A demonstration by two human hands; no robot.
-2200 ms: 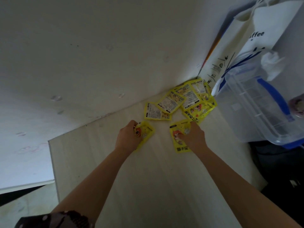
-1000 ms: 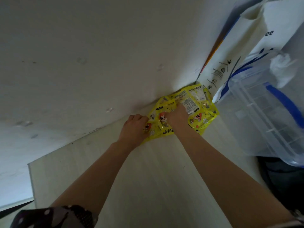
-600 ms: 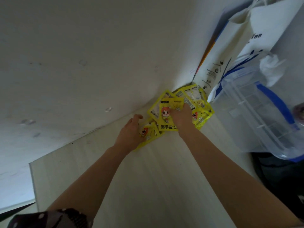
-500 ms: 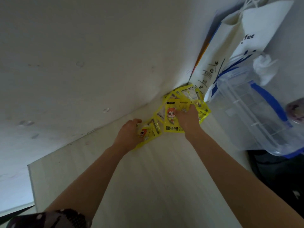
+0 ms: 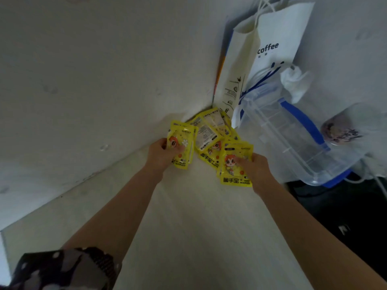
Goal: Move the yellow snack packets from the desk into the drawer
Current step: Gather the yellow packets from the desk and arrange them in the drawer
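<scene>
both hands have pulled apart since half a second ago: the left hand (image 5: pixel 160 154) grips a yellow packet (image 5: pixel 182 146), the right hand (image 5: pixel 254 166) grips another packet (image 5: pixel 235 167); the remaining pile (image 5: pixel 211 130) lies on the bench (image 5: pixel 188 227) in the wall corner.

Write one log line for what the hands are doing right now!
left hand: holding yellow packet | right hand: holding second packet | remaining packets: piled in desk corner | drawer: unseen

yellow snack packets (image 5: pixel 211 135) heaped on desk (image 5: pixel 188 227) corner, cartoon-printed, two lifted upright
</scene>
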